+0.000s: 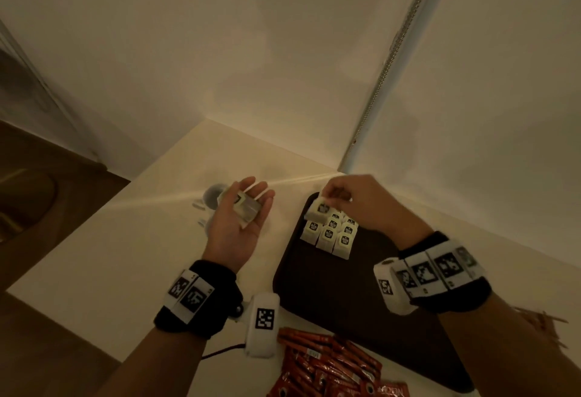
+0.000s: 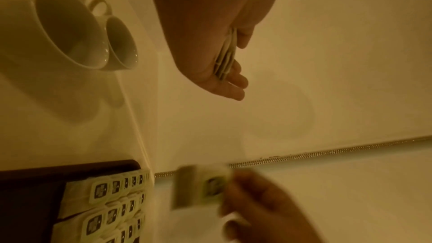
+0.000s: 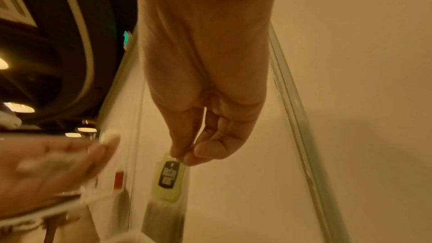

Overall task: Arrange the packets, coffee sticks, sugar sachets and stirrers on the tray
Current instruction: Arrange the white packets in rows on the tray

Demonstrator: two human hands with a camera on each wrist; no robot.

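Fingertips (image 3: pixel 187 160) of right hand (image 1: pixel 358 202) pinch one packet (image 1: pixel 318 210) over tray (image 1: pixel 330 286) rows; left hand (image 1: pixel 239 217) lies flat, cradling spare stack (image 1: pixel 246 208) for feeding.

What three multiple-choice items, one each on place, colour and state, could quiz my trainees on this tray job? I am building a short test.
1. Where do the laid-out packets lie?
A. tray's far corner
B. inside a cup
C. on the floor

2. What colour are the coffee sticks near the tray?
A. blue
B. red-orange
C. green

3. What is the right hand doing?
A. resting flat
B. pinching one packet
C. lifting a cup

Key: 1 A, rows sit there; 2 B, head view shows it; 3 B, fingertips pinch its top edge.
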